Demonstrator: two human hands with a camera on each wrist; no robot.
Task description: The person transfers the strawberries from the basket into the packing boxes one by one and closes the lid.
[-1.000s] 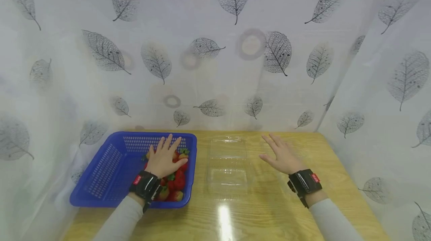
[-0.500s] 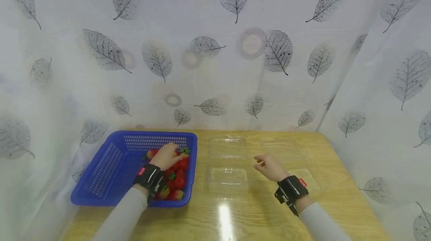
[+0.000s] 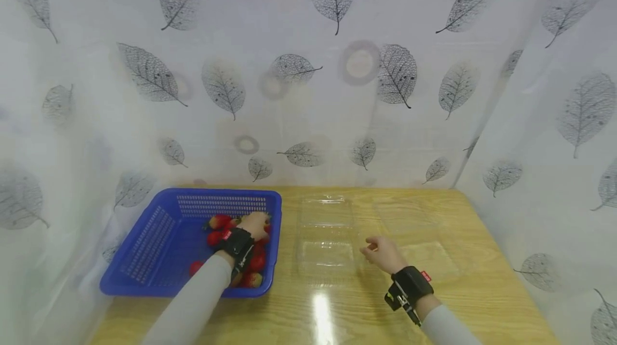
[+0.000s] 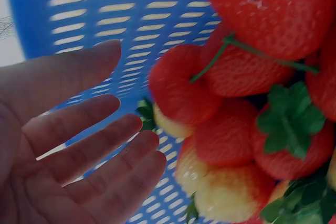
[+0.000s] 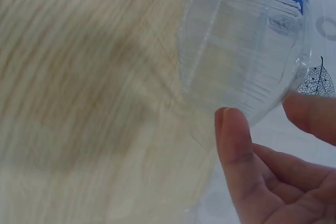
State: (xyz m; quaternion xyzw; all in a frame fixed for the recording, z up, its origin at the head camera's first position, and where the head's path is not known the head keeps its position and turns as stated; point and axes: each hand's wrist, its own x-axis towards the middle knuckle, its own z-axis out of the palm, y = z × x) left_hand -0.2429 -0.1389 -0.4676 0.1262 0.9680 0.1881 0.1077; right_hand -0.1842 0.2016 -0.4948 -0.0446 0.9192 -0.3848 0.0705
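My left hand (image 3: 254,224) is over the right side of a blue plastic basket (image 3: 144,238), among red strawberries (image 3: 220,221). In the left wrist view its fingers (image 4: 123,135) are extended and spread, with nothing between them, beside the heaped strawberries (image 4: 228,132), some with green leaves. My right hand (image 3: 385,255) hovers just right of a clear plastic clamshell box (image 3: 328,227). Its fingers are loosely bent. In the right wrist view the thumb and fingers (image 5: 239,140) are apart near the box's (image 5: 236,51) edge; whether a fingertip touches it I cannot tell.
A second clear plastic box (image 3: 429,259) lies on the wooden table (image 3: 376,315), right of and behind my right hand. A white leaf-print curtain (image 3: 308,109) hangs around the table's back and sides.
My left hand has moved from hovering spread over the basket down and right among the strawberries. My right hand has lowered and moved left towards the clear box, its fingers bending.
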